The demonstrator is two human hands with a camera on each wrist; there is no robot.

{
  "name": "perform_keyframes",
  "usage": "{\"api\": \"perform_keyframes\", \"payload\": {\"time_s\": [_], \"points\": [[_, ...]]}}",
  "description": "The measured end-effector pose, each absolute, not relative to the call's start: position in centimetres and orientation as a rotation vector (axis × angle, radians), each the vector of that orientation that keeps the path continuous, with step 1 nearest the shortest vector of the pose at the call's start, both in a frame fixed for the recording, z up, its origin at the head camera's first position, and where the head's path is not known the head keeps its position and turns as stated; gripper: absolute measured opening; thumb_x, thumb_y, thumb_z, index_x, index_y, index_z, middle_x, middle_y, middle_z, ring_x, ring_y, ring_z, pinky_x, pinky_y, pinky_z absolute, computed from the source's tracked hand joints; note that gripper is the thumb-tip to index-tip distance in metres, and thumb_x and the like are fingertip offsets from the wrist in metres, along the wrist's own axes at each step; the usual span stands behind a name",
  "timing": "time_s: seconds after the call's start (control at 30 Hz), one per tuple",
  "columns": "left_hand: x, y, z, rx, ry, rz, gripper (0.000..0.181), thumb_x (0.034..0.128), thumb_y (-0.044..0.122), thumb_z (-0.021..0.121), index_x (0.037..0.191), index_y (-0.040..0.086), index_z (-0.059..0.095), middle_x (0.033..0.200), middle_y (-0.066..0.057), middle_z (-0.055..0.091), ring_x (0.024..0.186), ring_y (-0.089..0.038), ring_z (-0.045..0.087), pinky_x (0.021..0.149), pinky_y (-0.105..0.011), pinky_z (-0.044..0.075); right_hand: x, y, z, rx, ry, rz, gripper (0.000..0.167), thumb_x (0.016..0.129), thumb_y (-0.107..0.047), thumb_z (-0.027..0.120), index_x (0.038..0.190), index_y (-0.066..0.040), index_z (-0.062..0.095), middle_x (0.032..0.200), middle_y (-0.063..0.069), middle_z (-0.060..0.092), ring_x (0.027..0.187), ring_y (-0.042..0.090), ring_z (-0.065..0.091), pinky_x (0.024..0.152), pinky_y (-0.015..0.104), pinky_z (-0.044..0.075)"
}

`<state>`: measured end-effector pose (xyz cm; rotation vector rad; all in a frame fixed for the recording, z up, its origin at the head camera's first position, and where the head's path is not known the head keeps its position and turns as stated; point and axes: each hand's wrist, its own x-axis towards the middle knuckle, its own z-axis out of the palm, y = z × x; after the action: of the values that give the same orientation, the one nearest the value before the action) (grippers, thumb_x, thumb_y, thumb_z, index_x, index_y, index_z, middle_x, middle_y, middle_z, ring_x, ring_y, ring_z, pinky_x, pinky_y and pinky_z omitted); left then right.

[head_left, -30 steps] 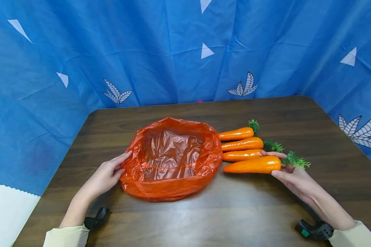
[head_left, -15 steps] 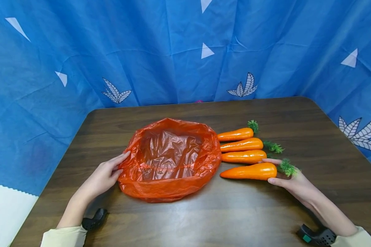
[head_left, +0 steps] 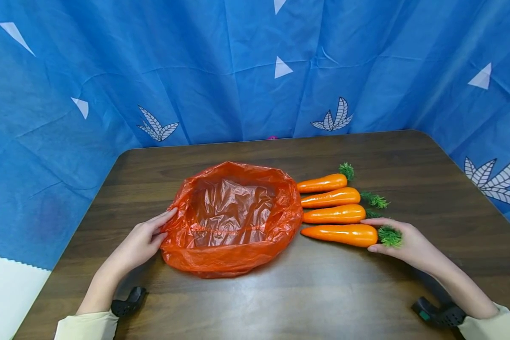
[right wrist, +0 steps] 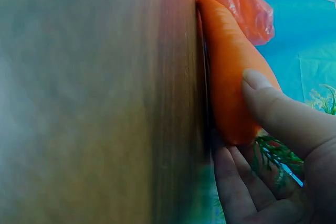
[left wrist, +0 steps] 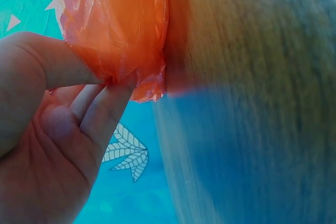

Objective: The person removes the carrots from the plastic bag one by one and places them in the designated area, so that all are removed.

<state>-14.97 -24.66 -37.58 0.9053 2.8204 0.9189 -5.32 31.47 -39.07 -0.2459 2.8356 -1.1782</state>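
A red plastic bag [head_left: 233, 259] stands on the table with its mouth spread wide and its rim folded outward. My left hand [head_left: 138, 248] holds the bag's left side; in the left wrist view the thumb and fingers pinch the thin red plastic [left wrist: 121, 30]. To the bag's right, several orange carrots lie side by side, tips toward the bag. The nearest carrot [head_left: 340, 234] has its thick end between the thumb and fingers of my right hand [head_left: 408, 243]. Its green top [head_left: 389, 235] lies against that hand. In the right wrist view, this carrot [right wrist: 226, 72] rests on or just above the tabletop; I cannot tell which.
The other carrots, including the middle one [head_left: 331, 197] and the farthest one [head_left: 323, 183], lie beyond the held one, close to the bag's rim. The brown wooden table [head_left: 255, 307] ends at a blue patterned curtain [head_left: 238, 71]. A white surface [head_left: 8, 288] shows at far left.
My right hand has brought the nearest carrot toward me and slightly left, away from the neighbouring carrot, and lined it up in the row. The left hand keeps its hold on the bag.
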Motion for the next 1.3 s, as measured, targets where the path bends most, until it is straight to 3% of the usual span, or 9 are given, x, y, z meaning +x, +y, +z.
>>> {"api": "perform_keyframes", "payload": {"time_s": [0.4, 0.63, 0.7, 0.87, 0.93, 1.13, 1.3], "points": [[-15.4, -24.2, -37.4, 0.903, 2.809, 0.886, 0.062, 0.0802, -0.016, 0.060, 0.138, -0.005, 0.041, 0.133, -0.029, 0.043, 0.115, -0.042, 0.048, 0.083, -0.046, 0.047, -5.8, 32.0, -39.0, -0.283, 2.981, -1.073, 0.047, 0.078, -0.022, 0.077, 0.120, -0.008, 0.060, 0.109, 0.014, 0.062, 0.104, 0.039, 0.052, 0.084, 0.060, 0.038], [-15.3, -23.9, -37.1, 0.923, 2.815, 0.904, 0.063, 0.0787, -0.018, 0.061, 0.137, -0.006, 0.042, 0.132, -0.030, 0.044, 0.113, -0.042, 0.050, 0.082, -0.046, 0.048, -5.6, 32.6, -38.9, -0.263, 2.981, -1.132, 0.049, 0.079, -0.019, 0.076, 0.123, -0.006, 0.059, 0.106, 0.014, 0.064, 0.108, 0.041, 0.048, 0.084, 0.061, 0.036], [-15.2, -23.8, -37.1, 0.926, 2.817, 0.907, 0.063, 0.0784, -0.018, 0.062, 0.137, -0.006, 0.042, 0.132, -0.030, 0.045, 0.113, -0.042, 0.050, 0.082, -0.046, 0.048, -5.5, 32.8, -38.8, -0.246, 2.986, -1.127, 0.050, 0.079, -0.020, 0.076, 0.124, -0.007, 0.058, 0.107, 0.014, 0.064, 0.092, 0.033, 0.054, 0.075, 0.050, 0.044], [-15.2, -23.9, -37.2, 0.894, 2.814, 0.904, 0.063, 0.0790, -0.017, 0.062, 0.137, -0.005, 0.042, 0.133, -0.029, 0.044, 0.112, -0.042, 0.051, 0.082, -0.046, 0.048, -5.2, 33.7, -38.4, -0.245, 3.002, -1.088, 0.050, 0.081, -0.022, 0.074, 0.127, -0.010, 0.057, 0.116, 0.008, 0.061, 0.087, 0.024, 0.054, 0.061, 0.019, 0.044], [-15.1, -24.1, -37.2, 0.877, 2.813, 0.907, 0.064, 0.0791, -0.017, 0.062, 0.138, -0.004, 0.041, 0.134, -0.029, 0.044, 0.110, -0.041, 0.053, 0.081, -0.045, 0.049, -5.1, 34.0, -38.2, -0.271, 3.003, -1.077, 0.052, 0.081, -0.022, 0.075, 0.127, -0.010, 0.057, 0.119, 0.005, 0.058, 0.103, 0.022, 0.053, 0.074, 0.013, 0.044], [-14.8, -24.5, -37.2, 0.886, 2.824, 0.926, 0.066, 0.0779, -0.018, 0.062, 0.139, -0.003, 0.041, 0.134, -0.029, 0.043, 0.105, -0.039, 0.056, 0.080, -0.047, 0.049, -5.2, 34.9, -37.7, -0.397, 3.019, -1.023, 0.056, 0.077, -0.016, 0.078, 0.127, -0.009, 0.056, 0.120, 0.012, 0.057, 0.095, 0.004, 0.055, 0.073, 0.021, 0.049], [-14.7, -24.5, -36.6, 0.943, 2.847, 0.897, 0.063, 0.0790, -0.012, 0.066, 0.137, -0.003, 0.043, 0.136, -0.027, 0.041, 0.113, -0.043, 0.049, 0.082, -0.049, 0.047, -4.8, 35.7, -37.0, -0.438, 3.009, -0.944, 0.057, 0.078, -0.019, 0.076, 0.130, -0.013, 0.054, 0.123, 0.009, 0.054, 0.103, 0.013, 0.052, 0.080, 0.027, 0.046]]}}
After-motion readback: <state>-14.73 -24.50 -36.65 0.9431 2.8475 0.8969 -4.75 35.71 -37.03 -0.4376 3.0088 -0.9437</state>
